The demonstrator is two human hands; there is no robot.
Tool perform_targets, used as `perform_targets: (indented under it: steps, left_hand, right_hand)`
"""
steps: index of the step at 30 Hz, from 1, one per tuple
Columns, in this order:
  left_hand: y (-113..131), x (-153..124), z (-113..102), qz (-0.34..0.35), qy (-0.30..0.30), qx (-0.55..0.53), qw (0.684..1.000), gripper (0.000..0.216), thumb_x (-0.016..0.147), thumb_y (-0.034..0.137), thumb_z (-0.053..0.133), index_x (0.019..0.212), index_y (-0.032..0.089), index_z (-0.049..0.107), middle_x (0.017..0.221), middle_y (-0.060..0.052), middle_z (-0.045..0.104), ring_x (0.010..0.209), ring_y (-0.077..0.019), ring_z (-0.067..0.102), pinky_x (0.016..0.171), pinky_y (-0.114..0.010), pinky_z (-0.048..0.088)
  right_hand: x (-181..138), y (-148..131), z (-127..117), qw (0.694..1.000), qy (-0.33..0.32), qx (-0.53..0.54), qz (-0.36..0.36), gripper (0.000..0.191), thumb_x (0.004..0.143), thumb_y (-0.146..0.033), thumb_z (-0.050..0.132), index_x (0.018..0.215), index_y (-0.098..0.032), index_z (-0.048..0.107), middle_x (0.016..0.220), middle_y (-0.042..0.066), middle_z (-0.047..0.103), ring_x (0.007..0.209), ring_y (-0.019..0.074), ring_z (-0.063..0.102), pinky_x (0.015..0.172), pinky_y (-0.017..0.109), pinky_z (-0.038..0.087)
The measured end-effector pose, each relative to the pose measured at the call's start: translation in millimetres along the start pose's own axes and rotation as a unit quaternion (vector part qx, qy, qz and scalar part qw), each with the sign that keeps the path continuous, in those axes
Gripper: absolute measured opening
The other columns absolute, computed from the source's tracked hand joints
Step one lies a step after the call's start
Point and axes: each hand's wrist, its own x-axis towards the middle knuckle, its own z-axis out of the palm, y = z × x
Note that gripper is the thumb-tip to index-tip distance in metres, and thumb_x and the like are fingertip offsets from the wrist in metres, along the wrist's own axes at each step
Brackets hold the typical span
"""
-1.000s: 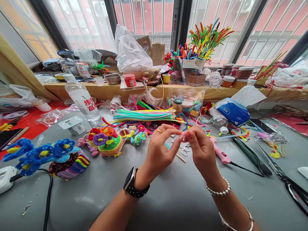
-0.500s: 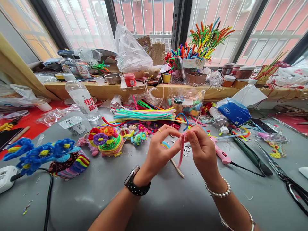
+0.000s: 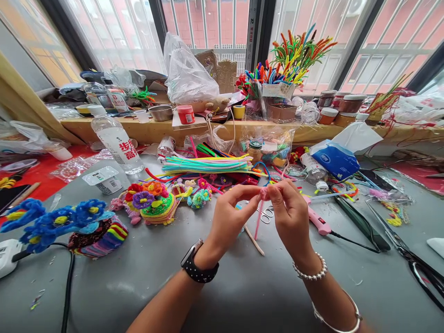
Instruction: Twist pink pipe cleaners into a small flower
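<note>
My left hand (image 3: 231, 217) and my right hand (image 3: 290, 213) meet above the grey table (image 3: 145, 273), fingertips pinched together on a pink pipe cleaner (image 3: 258, 221). Its top is curled into a small knot between my thumbs, and its loose end hangs straight down toward the table. A black watch sits on my left wrist, bead bracelets on my right. Small scissors (image 3: 266, 215) and a thin wooden stick (image 3: 254, 240) lie on the table just under my hands.
A bundle of pastel pipe cleaners (image 3: 208, 164) lies behind my hands. Finished pipe-cleaner flowers (image 3: 154, 202) and a blue flower piece (image 3: 62, 224) sit to the left, a water bottle (image 3: 116, 138) beyond. A pink glue gun (image 3: 317, 221), blue tissue pack (image 3: 335, 159) and large scissors (image 3: 421, 270) are right.
The pink pipe cleaner's loose end has come into view hanging below my fingers, and both hands have shifted slightly while twisting its top. The view has tilted slightly.
</note>
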Motion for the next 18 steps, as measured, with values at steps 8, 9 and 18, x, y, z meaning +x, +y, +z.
perform_targets:
  steps: [8,9,18]
  left_hand:
    - [-2.5,-0.2,-0.8,0.018,-0.001,-0.04,0.999,0.009,0.074,0.02,0.062,0.082,0.015,0.065,0.087,-0.004,0.062,0.085,-0.0139,0.06,0.079,-0.024,0.049]
    - [-2.4,-0.5,-0.5,0.006,-0.003,-0.045,0.999,0.009,0.074,0.021,0.062,0.082,0.015,0.064,0.086,-0.004,0.063,0.083,-0.0136,0.06,0.078,-0.024,0.049]
    - [0.4,-0.9,3.8,-0.049,0.051,-0.094,0.993,0.024,0.068,0.02,0.069,0.086,0.017,0.054,0.075,0.0,0.063,0.072,-0.0111,0.061,0.07,-0.023,0.05]
  right_hand:
    - [-0.9,3.3,3.3,0.997,-0.024,0.054,0.046,0.027,0.089,-0.032,0.043,0.066,-0.019,0.049,0.066,-0.001,0.047,0.063,0.0125,0.045,0.06,0.027,0.037]
    - [-0.9,3.3,3.3,0.997,-0.024,0.054,0.046,0.027,0.089,-0.032,0.043,0.067,-0.019,0.05,0.066,-0.001,0.048,0.064,0.0127,0.045,0.061,0.027,0.037]
    - [-1.2,1.4,4.0,0.996,-0.021,0.065,0.061,0.027,0.089,-0.033,0.043,0.068,-0.019,0.052,0.068,-0.001,0.049,0.066,0.0129,0.047,0.061,0.027,0.037]
